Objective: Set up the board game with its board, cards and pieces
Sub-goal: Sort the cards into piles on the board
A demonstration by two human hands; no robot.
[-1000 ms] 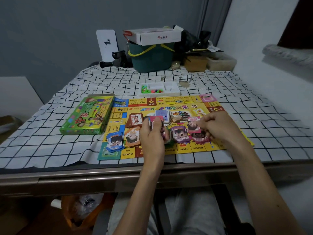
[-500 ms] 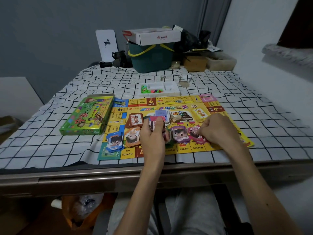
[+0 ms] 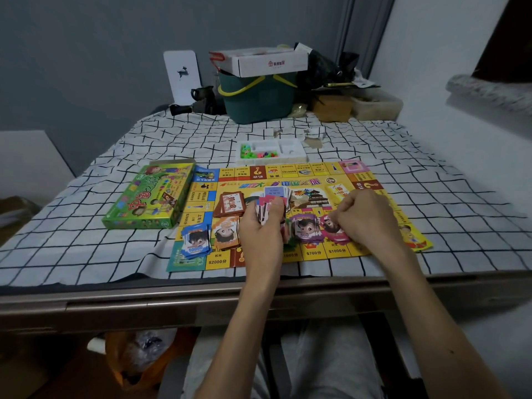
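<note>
The board (image 3: 371, 180) lies on the cloth (image 3: 86, 249) near its front edge, with the game box (image 3: 149, 197) just left of it and the tray of pieces (image 3: 299, 160) just behind. Stacks of cards (image 3: 227, 233) sit on the board. A basket (image 3: 259, 105) stands well behind, with a carton (image 3: 267, 63) on top.

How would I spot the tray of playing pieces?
Find the yellow game board on the checked cloth. Just past its far edge sits a white plastic tray. Unlike the green game box left of the board, it holds small green and pink pieces.
</note>
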